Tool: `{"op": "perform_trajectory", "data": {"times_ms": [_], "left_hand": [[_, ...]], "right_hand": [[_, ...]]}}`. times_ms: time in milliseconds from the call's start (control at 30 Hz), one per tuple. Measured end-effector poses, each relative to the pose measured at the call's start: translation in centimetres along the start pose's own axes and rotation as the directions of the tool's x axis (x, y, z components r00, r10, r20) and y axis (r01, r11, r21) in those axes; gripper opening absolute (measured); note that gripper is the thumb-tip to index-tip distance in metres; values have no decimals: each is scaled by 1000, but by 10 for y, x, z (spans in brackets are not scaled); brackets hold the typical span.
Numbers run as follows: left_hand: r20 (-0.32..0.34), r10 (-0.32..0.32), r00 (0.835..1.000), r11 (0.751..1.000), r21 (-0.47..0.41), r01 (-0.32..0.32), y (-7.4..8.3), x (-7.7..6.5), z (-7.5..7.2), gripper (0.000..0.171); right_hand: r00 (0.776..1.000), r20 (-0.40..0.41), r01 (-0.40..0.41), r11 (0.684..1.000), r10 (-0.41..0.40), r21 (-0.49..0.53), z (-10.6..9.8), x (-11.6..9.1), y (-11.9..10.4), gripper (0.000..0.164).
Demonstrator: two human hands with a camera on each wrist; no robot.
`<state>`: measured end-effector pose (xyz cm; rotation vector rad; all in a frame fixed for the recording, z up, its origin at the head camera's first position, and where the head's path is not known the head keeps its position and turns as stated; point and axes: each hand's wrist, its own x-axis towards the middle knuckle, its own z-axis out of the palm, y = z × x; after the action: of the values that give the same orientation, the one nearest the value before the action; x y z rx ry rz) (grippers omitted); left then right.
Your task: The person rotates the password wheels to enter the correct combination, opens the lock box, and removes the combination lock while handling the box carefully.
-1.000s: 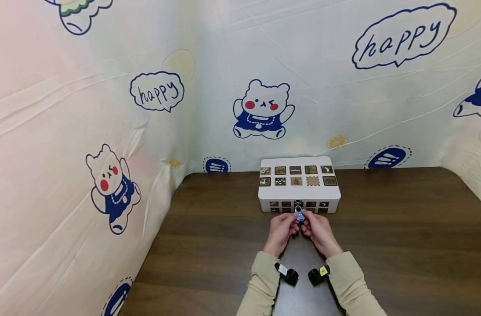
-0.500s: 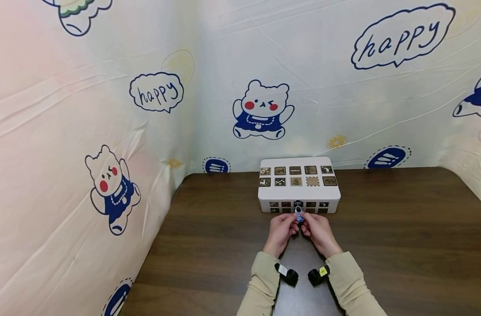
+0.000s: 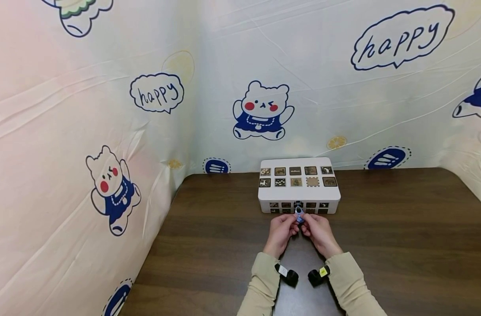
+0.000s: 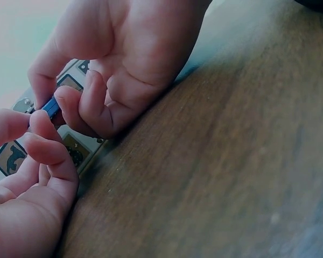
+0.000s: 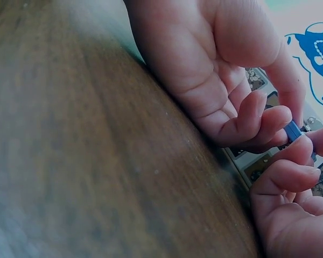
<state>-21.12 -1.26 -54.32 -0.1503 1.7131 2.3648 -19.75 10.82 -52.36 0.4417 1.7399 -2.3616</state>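
A small blue padlock (image 3: 299, 216) hangs by its dark loop at the front latch (image 3: 298, 204) of a white box. Thumb and fingers of the left hand (image 3: 279, 232) pinch its left side. From the opposite side the right hand (image 3: 320, 232) pinches it too, the fingertips of both hands nearly meeting. In the left wrist view, a narrow blue edge of the padlock (image 4: 50, 107) shows between the fingertips. The right wrist view gives a similar strip of the padlock (image 5: 293, 130); the rest is hidden by fingers. The other fingers of both hands are curled beneath.
The white box (image 3: 299, 193), with small brown and black picture squares on lid and front, stands shut near the back edge of the dark wooden table (image 3: 208, 245). A pale curtain (image 3: 216, 52) with printed bears surrounds the table. Small black cameras (image 3: 291, 278) sit at both wrists.
Both hands stay at the latch, pinching the padlock throughout. The box has not moved; the blue padlock shows only a very slight tilt between the fingers.
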Motion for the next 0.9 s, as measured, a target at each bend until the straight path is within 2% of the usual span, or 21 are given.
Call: {"op": "perform_trajectory", "data": {"times_ms": [500,900], "left_hand": [[7,4,1000,1000,9,-4,-3,4,-1,19],[17,9,1000,1000,12,-9,-1,0,-1,21]], "right_hand": [[1000,10,-9,1000,9,18,-1,1,0,13],[1000,5,-17,1000,17,21,-1,1,0,17]]}}
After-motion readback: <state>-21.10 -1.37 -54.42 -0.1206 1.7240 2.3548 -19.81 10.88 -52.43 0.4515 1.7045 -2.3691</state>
